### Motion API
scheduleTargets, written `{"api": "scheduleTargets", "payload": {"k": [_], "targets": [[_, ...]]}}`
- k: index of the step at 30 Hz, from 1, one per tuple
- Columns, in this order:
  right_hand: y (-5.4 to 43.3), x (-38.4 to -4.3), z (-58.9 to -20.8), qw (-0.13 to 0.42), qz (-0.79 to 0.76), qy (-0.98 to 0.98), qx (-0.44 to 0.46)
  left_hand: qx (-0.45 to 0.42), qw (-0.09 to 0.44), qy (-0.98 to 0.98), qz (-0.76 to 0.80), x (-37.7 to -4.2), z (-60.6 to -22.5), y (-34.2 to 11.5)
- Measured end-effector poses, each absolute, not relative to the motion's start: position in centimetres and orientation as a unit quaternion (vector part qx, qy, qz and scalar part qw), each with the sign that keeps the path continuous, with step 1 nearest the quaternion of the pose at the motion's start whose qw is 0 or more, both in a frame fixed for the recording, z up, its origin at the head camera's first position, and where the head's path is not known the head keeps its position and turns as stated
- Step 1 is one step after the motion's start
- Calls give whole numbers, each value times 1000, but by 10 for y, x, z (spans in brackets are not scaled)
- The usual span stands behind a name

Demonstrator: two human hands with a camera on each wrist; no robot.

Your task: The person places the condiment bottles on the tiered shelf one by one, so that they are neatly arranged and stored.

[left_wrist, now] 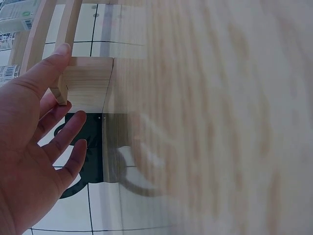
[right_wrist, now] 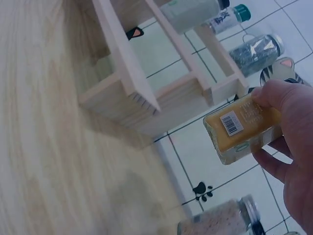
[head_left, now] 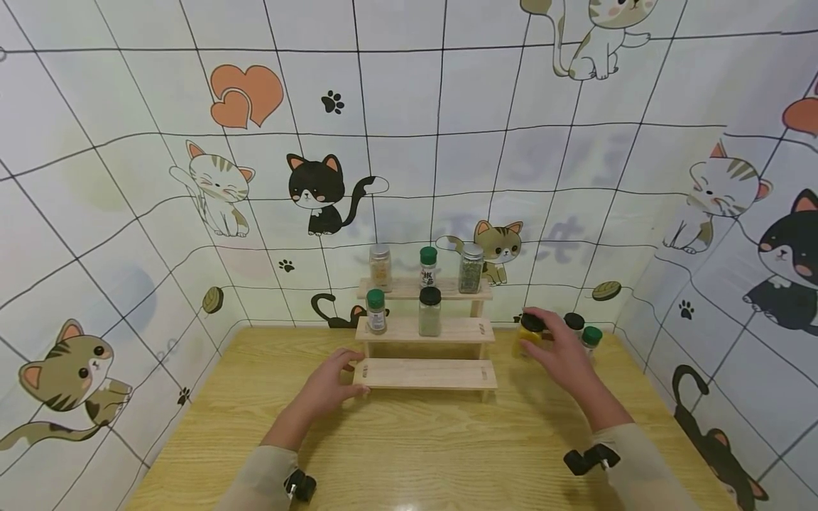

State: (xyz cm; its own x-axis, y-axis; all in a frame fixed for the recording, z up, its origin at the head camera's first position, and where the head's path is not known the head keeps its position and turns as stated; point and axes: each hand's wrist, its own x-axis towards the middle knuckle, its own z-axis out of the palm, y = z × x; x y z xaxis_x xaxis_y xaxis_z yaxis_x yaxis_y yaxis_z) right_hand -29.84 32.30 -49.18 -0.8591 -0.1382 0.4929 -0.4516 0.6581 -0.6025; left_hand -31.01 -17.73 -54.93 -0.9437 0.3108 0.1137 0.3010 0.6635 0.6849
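Note:
My right hand (head_left: 565,351) grips a squarish spice jar (right_wrist: 244,122) of yellow powder with a black lid, just right of a three-step wooden rack (head_left: 424,372). A barcode label shows on the jar's side in the right wrist view. At the rack's left end, my left hand (head_left: 327,387) pinches the lowest board, thumb on top and a fingertip beneath, the other fingers spread. Above, the middle step bears a green-lidded jar (head_left: 376,314) and a black-lidded jar (head_left: 430,316). The lowest step is bare.
On the top step stand a pale-lidded jar (head_left: 380,270), a green-lidded jar (head_left: 428,267) and a jar of green herbs (head_left: 471,271). Behind my right hand are a black-capped jar (head_left: 574,322) and another green-capped one (head_left: 591,336). Cat-print cloth (head_left: 409,163) surrounds the wooden table (head_left: 409,440).

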Motion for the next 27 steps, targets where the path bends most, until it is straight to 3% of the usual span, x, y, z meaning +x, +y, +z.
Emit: {"api": "scheduleTargets", "payload": {"k": [13, 27], "targets": [[293, -313, -454, 204, 380, -875, 219, 170, 4, 910, 378, -312, -552, -178], [264, -332, -428, 115, 416, -864, 259, 166, 9, 912, 375, -310, -549, -178]]}}
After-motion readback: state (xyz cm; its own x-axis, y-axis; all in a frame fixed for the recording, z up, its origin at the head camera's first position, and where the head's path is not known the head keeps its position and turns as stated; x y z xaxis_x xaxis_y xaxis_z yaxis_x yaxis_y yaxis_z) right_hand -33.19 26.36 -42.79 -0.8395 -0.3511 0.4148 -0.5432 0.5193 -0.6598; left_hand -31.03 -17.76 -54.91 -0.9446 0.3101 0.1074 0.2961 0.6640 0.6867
